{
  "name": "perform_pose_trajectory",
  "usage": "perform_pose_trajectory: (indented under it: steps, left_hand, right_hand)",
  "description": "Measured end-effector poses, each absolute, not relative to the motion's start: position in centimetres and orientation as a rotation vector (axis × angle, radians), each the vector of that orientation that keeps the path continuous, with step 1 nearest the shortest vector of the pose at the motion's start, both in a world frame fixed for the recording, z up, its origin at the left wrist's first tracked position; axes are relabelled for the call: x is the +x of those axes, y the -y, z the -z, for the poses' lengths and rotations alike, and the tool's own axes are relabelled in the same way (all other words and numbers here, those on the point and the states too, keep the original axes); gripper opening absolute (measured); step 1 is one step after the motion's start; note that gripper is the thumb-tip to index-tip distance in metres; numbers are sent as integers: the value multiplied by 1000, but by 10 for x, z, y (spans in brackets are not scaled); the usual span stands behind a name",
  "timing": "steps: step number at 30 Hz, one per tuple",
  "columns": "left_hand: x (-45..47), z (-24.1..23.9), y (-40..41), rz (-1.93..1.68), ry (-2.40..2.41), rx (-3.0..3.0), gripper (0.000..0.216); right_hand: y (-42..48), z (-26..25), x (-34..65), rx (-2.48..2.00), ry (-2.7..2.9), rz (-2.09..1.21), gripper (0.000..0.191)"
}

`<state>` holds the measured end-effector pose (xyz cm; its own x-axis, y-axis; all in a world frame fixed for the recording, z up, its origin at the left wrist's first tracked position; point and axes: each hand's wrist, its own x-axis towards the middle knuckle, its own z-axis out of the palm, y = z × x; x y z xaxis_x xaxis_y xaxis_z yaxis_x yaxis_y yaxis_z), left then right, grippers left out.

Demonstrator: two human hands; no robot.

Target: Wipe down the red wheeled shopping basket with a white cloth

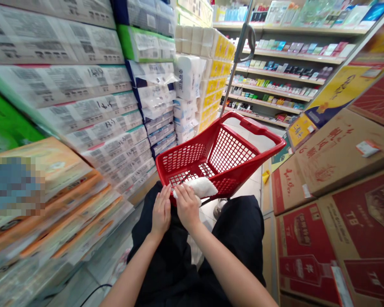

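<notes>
A pale tiled floor [257, 184] is running along a shop aisle. A red plastic shopping basket [249, 170] is standing on it, with a white cloth [205, 186] resting at the basket's near rim. A thin black cord [94, 291] is lying on the floor at lower left. Ahead, long shelves [307, 30] are carrying rows of small colourful boxes [310, 48].

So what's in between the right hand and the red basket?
A white cloth. The head view shows the right hand lying over part of it, against the near side of the red basket.
</notes>
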<state>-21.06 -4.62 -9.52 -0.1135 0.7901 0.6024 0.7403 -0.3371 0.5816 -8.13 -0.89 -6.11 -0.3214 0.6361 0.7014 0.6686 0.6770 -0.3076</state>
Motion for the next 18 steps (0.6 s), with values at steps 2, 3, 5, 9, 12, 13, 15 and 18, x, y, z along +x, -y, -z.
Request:
perform_pose_trajectory:
  steps: [2,3,5,9,12,13,15,18]
  left_hand:
    - [-212,96,46,-1471,-1768,2058,50]
    - [-212,96,46,-1470,-1765,2058,50]
    - [-212,96,46,-1463,-1765,2061,50]
    - [-212,92,46,-1452,-1764,2067,50]
    - [-210,90,46,-1453,-1769,2050,49]
    - [-210,90,47,-1456,-1772,2043,49]
    - [-209,89,46,-1465,-1777,2031,49]
    - [-209,91,46,-1488,-1783,2023,49]
  right_hand:
    - [12,64,-89,-980,2055,64,35]
    - [12,65,-88,-960,2076,79,36]
    - [8,64,-81,-900,2146,124,38]
    - [-7,59,-53,-783,2281,199,41]
    - [-23,55,-26,-794,2279,205,43]
    - [-30,54,-15,-816,2257,205,43]
    - [-44,50,9,-866,2211,206,43]
    - [-60,45,39,-920,2168,216,41]
